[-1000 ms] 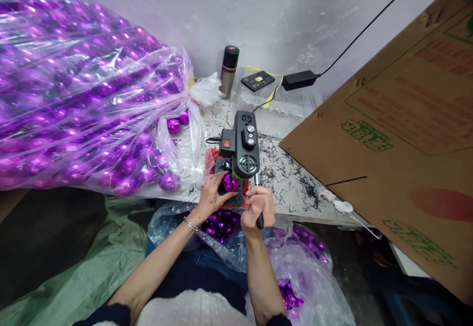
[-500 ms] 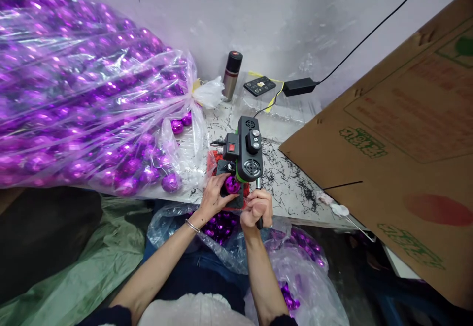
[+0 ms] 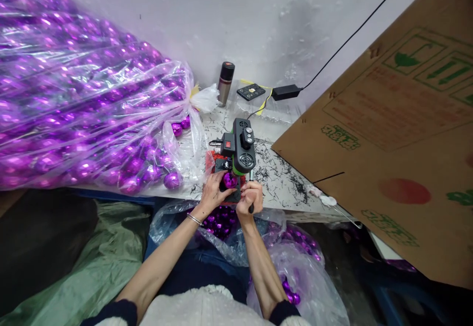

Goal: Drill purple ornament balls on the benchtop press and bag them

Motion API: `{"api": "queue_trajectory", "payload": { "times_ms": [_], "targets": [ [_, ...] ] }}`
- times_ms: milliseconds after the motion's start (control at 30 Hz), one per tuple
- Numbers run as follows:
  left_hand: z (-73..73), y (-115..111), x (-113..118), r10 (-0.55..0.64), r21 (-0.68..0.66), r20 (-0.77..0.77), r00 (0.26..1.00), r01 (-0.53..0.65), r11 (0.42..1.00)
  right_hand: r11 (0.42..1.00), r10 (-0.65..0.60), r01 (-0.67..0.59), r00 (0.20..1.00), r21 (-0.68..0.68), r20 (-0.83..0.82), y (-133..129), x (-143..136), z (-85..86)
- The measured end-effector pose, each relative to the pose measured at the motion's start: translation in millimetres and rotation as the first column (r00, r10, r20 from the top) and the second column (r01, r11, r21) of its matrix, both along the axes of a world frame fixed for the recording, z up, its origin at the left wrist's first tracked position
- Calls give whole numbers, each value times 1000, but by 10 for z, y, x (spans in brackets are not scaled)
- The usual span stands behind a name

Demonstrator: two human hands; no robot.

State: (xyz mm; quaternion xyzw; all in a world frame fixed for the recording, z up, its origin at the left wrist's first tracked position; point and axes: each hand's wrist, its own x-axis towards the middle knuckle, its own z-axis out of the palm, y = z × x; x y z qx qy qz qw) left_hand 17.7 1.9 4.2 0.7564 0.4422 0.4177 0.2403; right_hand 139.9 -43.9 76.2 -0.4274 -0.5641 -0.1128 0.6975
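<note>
My left hand (image 3: 213, 191) grips a shiny purple ball (image 3: 230, 180) between thumb and fingers. The ball sits under the front end of a small black-and-green bench drill press (image 3: 244, 144), over its dark base. My right hand (image 3: 250, 199) is wrapped round the press's lever handle (image 3: 251, 208), just right of the ball. A red switch (image 3: 228, 144) shows on the box at the machine's left side. The tool tip above the ball is hidden by the machine's head.
A large clear bag (image 3: 92, 104) of purple balls fills the left. Behind the machine are a thermos (image 3: 225, 82), a phone (image 3: 251, 91) and a power adapter (image 3: 286, 92). A big carton (image 3: 369, 134) stands at right. Black shavings litter the table (image 3: 271, 195). An open plastic bag (image 3: 166, 222) hangs below its edge.
The view has shifted slightly, with the carton showing more on the right. Both hands stay on the ball and the lever handle; the handle's lower end appears a little higher.
</note>
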Motion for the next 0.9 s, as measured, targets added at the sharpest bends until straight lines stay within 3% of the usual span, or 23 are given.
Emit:
{"api": "queue_trajectory", "payload": {
  "times_ms": [100,200,333,467,533,600,667,733,767,833,900],
  "targets": [
    [14,51,6,-19,-16,6,1000,19,1000,1000,12,-12,1000,-20,23,-20,42,132],
    [-11,46,-20,-58,-9,17,998,58,998,995,12,-10,1000,-100,18,-54,86,404],
    [-98,-292,-183,-141,109,-53,989,147,983,972,38,-53,997,-227,-71,-105,84,713],
    [-76,-724,-435,-229,212,-147,962,257,943,980,57,-65,997,-188,-49,-161,58,669],
    [75,-668,-545,-209,211,-126,970,232,950,986,58,-61,998,-156,-25,-173,59,560],
    [349,-339,-644,-111,185,-107,988,130,974,987,69,-70,998,-147,-13,-173,68,465],
    [690,200,-733,56,88,-155,986,-42,995,986,69,-70,998,-149,-15,-171,74,415],
    [999,796,-808,231,-103,-305,924,-273,956,986,66,-68,998,-155,-23,-171,73,410],
    [1115,1066,-839,267,-138,-339,902,-328,935,985,67,-70,997,-159,-27,-171,68,420],
    [1253,1481,-896,315,-181,-379,870,-404,897,985,74,-78,997,-157,-33,-171,55,449],
    [1287,1712,-951,343,-219,-392,854,-448,867,986,77,-81,996,-143,-32,-169,40,477]
  ]
}}
